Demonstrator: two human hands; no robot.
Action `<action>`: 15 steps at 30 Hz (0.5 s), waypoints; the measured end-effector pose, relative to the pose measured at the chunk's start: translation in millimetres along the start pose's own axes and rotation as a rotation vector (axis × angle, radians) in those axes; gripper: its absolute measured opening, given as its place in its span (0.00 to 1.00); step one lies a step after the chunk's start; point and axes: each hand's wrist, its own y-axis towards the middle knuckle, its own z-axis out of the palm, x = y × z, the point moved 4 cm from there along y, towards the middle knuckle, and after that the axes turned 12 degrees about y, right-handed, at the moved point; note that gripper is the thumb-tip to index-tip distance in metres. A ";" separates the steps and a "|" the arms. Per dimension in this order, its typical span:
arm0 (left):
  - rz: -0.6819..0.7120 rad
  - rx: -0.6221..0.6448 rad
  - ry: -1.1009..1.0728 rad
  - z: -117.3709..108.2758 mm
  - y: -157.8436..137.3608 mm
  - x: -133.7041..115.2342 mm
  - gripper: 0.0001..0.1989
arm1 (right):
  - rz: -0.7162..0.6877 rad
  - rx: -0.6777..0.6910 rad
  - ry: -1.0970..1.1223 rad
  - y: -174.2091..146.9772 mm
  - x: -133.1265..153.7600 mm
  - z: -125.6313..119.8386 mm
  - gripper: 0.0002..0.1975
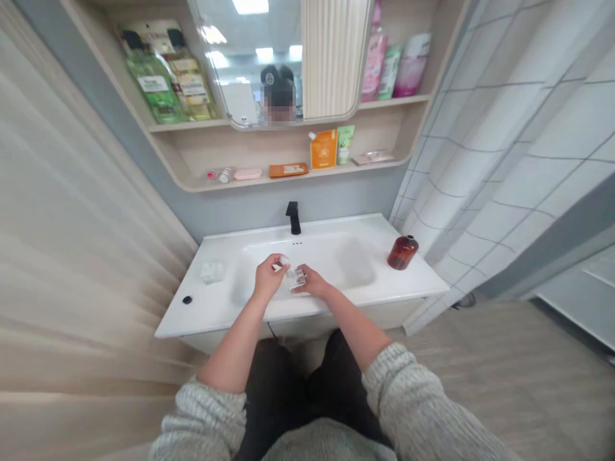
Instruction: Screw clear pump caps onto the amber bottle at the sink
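Note:
Over the front of the white sink [327, 256], my right hand [311, 282] grips a small clear bottle [295, 278] by its side. At the bottle's top, my left hand [270, 274] pinches a small white cap [284, 260] between thumb and fingers. Whether the cap touches the bottle's neck I cannot tell. The bottle is tilted and looks see-through; what it contains is too small to make out.
Behind the sink stands a black faucet [293, 218]. An amber bottle [402, 252] is on the right counter. On the left lie a clear crumpled-looking item [212, 272] and a black round cap [187, 299]. Toiletries line the shelf [202, 184] under the mirror [331, 64].

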 end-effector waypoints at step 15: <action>0.032 0.052 0.116 -9.7 -3.1 -16.2 0.20 | 0.012 -0.012 -0.013 -5.8 12.6 3.3 0.41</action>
